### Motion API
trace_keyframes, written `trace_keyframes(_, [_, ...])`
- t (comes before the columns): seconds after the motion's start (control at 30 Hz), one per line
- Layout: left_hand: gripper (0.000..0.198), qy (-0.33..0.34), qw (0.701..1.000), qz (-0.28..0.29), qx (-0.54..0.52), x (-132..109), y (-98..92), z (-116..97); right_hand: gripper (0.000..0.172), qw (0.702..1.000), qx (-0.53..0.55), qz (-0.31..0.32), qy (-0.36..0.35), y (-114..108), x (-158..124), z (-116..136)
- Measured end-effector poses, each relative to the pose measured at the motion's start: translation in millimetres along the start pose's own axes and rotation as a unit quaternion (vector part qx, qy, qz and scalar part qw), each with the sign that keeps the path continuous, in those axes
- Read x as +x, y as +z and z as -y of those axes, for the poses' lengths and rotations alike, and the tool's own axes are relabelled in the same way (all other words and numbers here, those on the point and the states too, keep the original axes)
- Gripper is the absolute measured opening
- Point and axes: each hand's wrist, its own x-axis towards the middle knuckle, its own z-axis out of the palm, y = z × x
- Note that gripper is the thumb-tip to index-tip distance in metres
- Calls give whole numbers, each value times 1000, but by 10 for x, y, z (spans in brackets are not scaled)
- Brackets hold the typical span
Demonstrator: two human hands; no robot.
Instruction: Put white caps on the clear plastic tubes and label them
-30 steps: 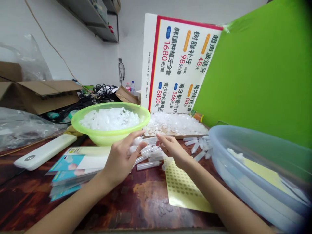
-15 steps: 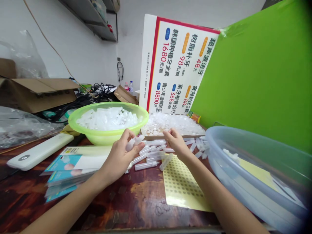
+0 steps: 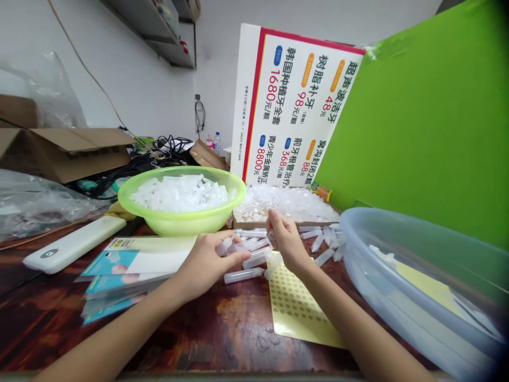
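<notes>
My left hand [image 3: 204,265] is low over the table, its fingers curled round a small translucent plastic piece [image 3: 225,245]. The thumb reaches to the loose clear plastic tubes [image 3: 243,275] lying in front of it. Just right of these, my right hand [image 3: 287,241] is closed, thumb and forefinger pinched together, with a blurred translucent bit by the curled fingers that I cannot identify. Below the right hand, a yellow sheet of round dot stickers [image 3: 294,302] lies flat, its upper edge near some tubes.
A lime-green bowl [image 3: 183,216] heaped with translucent pieces stands back left. Behind the hands is a shallow cardboard tray [image 3: 286,223] of small clear pieces. A blue-grey tub [image 3: 358,265] stands at right. Blue-and-white packets [image 3: 115,262] and a white power bank [image 3: 75,244] lie left.
My left hand has moved down and right, from beside the bowl to the loose tubes. My right hand stays pinched in nearly the same place. The view has shifted slightly.
</notes>
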Motion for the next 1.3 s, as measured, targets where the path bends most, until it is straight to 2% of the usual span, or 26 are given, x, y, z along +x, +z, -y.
trace_keyframes(0.17, [27, -32, 998, 12, -53, -11, 41, -5, 37, 996, 2, -7, -87, 163, -205, 94])
trace_keyframes(0.27, [27, -23, 998, 9, -51, -32, 80, -20, 31, 993, -10, -4, -119, 231, -282, 87])
trace_keyframes(0.4, [29, -18, 998, -54, -31, -49, 131, -39, 31, 993, -12, -44, -111, 215, -281, 72])
trace_keyframes(0.43, [29, -18, 996, -73, -37, -45, 127, -40, 30, 992, -27, -22, -118, 196, -274, 83])
trace_keyframes(0.5, [29, -11, 994, -99, -50, -26, 87, -37, 24, 985, -74, 66, -139, 156, -264, 123])
trace_keyframes(0.57, [29, 1, 993, -109, -45, -1, 16, -26, 18, 970, -113, 149, -154, 120, -265, 166])
trace_keyframes(0.6, [29, 8, 993, -111, -32, 11, -24, -21, 17, 966, -122, 166, -158, 104, -268, 183])
trace_keyframes(0.67, [26, 30, 994, -106, 5, 29, -95, -12, 20, 963, -130, 169, -166, 75, -274, 206])
trace_keyframes(0.77, [19, 83, 991, -86, 65, 41, -154, -3, 12, 952, -152, 193, -183, 40, -276, 231])
trace_keyframes(0.87, [16, 111, 987, -73, 88, 39, -157, 14, 7, 942, -162, 217, -197, 33, -271, 243])
trace_keyframes(0.97, [14, 124, 983, -80, 105, 21, -131, 44, 3, 943, -173, 206, -197, 61, -262, 209])
trace_keyframes(1.1, [11, 173, 974, -75, 122, -9, -96, 74, 38, 951, -176, 193, -164, 80, -239, 141])
trace_keyframes(1.13, [12, 180, 973, -77, 123, -12, -92, 76, 40, 954, -168, 196, -155, 73, -233, 139])
trace_keyframes(1.23, [12, 177, 971, -100, 125, -10, -95, 65, 24, 960, -128, 212, -130, 37, -221, 171])
trace_keyframes(1.3, [12, 174, 970, -111, 126, -7, -107, 48, 26, 960, -119, 210, -141, 17, -214, 199])
